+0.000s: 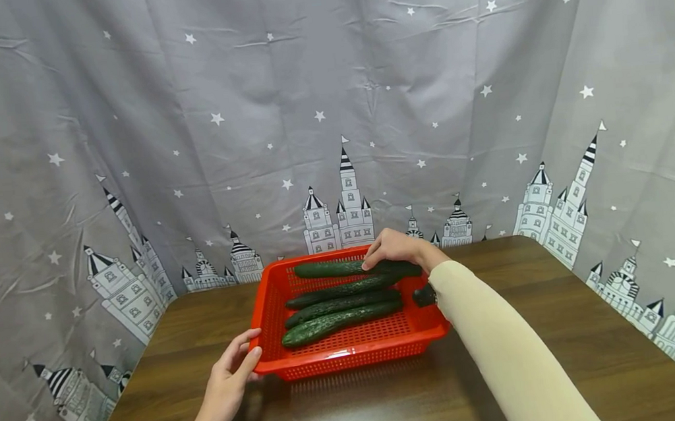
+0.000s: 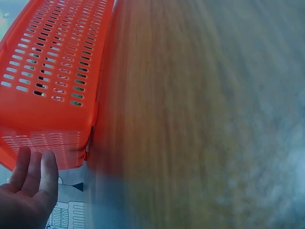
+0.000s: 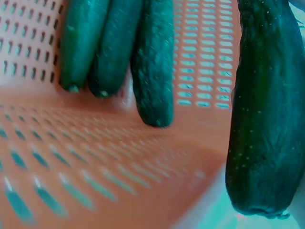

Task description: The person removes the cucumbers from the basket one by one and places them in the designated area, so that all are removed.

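A red plastic basket (image 1: 355,353) with slotted walls holds several green cucumbers. My right hand (image 1: 395,247) reaches over its back right part and grips a cucumber (image 1: 327,269) lying along the far side. That same cucumber (image 3: 267,109) appears large and close in the right wrist view, above the basket floor. Three other cucumbers, the front one (image 1: 340,322) palest, lie side by side in the basket. At the front left corner my left hand (image 1: 231,371) holds the basket's rim, thumb on the outside. In the left wrist view its fingers (image 2: 33,174) lie against the end wall.
The basket stands on a brown wooden table (image 1: 534,294), toward its back edge. Behind and on both sides hangs a grey curtain (image 1: 317,106) printed with castles and stars. A dark device (image 1: 423,296) sits at the right wrist, over the basket's right end.
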A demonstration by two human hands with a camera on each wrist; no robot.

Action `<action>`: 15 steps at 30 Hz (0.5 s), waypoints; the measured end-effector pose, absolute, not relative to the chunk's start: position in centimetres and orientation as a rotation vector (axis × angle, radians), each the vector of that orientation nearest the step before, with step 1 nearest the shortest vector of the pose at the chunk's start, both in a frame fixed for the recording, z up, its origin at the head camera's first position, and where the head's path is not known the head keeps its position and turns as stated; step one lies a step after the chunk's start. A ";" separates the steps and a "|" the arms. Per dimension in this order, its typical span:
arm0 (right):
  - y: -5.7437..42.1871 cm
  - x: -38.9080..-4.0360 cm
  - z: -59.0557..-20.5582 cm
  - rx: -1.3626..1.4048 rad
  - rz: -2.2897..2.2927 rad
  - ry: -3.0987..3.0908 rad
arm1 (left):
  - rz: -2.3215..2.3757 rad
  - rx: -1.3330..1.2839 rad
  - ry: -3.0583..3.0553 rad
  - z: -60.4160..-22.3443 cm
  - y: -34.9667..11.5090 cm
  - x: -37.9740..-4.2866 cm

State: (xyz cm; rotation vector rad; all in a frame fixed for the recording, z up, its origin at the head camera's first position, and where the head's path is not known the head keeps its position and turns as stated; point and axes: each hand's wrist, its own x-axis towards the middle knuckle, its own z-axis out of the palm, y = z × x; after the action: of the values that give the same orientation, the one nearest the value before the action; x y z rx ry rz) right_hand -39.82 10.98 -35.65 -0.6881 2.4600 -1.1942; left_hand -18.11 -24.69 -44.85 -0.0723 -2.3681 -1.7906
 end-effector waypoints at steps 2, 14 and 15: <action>11.4 -39.8 -35.2 -0.687 -1.208 2.454 | -1.791 -0.076 -2.364 -44.9 -24.7 -18.1; 14.0 -40.2 -33.2 -0.728 -1.183 2.551 | -1.801 -0.093 -2.354 -44.9 -24.7 -18.2; 14.3 -40.2 -33.0 -0.722 -1.174 2.562 | -1.802 -0.093 -2.355 -44.9 -24.7 -18.2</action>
State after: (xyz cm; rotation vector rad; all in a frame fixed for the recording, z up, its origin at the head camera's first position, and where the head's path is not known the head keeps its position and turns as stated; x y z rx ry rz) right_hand -40.22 14.26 -33.05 -0.7222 2.5615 -1.1742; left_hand -18.22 -24.71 -44.88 -0.0932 -2.3546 -1.8016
